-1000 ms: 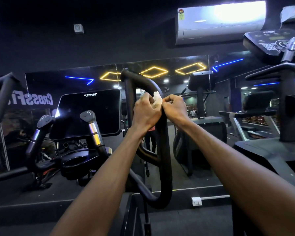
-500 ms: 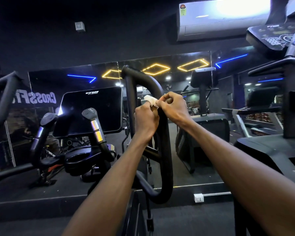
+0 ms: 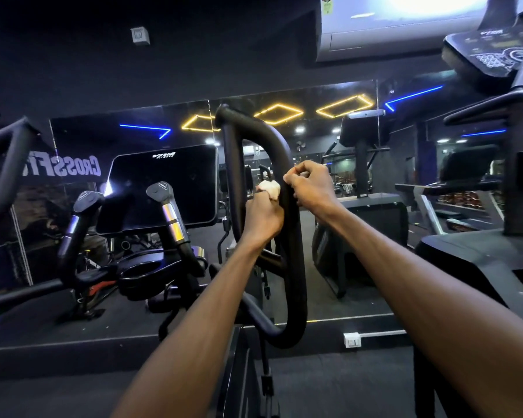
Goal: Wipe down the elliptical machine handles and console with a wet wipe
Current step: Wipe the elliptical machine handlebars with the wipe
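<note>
A black looped elliptical handle (image 3: 295,267) stands upright in the middle of the view. My left hand (image 3: 263,217) is closed around its right-hand bar with a crumpled white wet wipe (image 3: 268,187) sticking out above the fist. My right hand (image 3: 310,185) grips the same bar just above and to the right, fingers curled around it. The dark console screen (image 3: 163,185) sits to the left, behind two short grips with silver sensor bands (image 3: 172,218).
A second looped handle (image 3: 3,167) rises at the far left. Another machine with its console (image 3: 495,52) stands at the right. A wall mirror (image 3: 329,140) lies ahead, an air conditioner (image 3: 405,22) above it, and a white socket (image 3: 352,340) on the step.
My left hand with the wipe has slid down the handle's bar from near the top curve. My right hand stays on the bar, now above the left.
</note>
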Demonstrator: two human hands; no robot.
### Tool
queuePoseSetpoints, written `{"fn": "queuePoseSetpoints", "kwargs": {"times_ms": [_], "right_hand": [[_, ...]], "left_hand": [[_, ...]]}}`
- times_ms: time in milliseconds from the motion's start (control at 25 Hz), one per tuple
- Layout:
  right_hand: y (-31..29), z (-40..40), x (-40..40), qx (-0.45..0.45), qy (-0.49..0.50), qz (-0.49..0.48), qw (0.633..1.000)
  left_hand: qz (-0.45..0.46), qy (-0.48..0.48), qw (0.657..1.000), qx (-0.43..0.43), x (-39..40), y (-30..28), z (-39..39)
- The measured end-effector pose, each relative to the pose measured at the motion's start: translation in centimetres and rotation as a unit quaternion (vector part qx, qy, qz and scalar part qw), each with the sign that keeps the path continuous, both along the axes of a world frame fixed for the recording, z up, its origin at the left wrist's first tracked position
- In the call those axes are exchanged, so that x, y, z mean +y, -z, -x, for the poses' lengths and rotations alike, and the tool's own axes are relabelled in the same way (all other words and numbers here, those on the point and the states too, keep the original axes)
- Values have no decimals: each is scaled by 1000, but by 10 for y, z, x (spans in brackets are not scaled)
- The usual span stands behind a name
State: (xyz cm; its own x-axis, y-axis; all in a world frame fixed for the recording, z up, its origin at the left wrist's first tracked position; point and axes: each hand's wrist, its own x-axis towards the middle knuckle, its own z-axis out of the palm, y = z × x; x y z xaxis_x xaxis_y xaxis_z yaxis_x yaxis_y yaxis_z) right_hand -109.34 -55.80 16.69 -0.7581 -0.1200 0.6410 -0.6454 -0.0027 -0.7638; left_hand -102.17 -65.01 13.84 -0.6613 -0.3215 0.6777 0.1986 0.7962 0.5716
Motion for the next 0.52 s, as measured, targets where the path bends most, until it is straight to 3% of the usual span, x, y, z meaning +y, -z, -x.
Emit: {"fn": "queuePoseSetpoints", "kwargs": {"times_ms": [80,200,280,440,520], "right_hand": [[1,0,3,4,1,-15,1000],[-2,0,3,4,5,-19,1000],[2,-2,5,-3,5,-27,1000],[16,-4,15,-17,-19,-50,998],[16,-6,16,-22,-28,-50,998]], "left_hand": [[-9,-6,1000,-23,-1,4,2],[-69,30,997,8,6,-11,5],[-46,9,999,10,9,-3,6],[33,-79,992,-88,3,28,-2],[19,-78,993,-83,3,17,-5]]}}
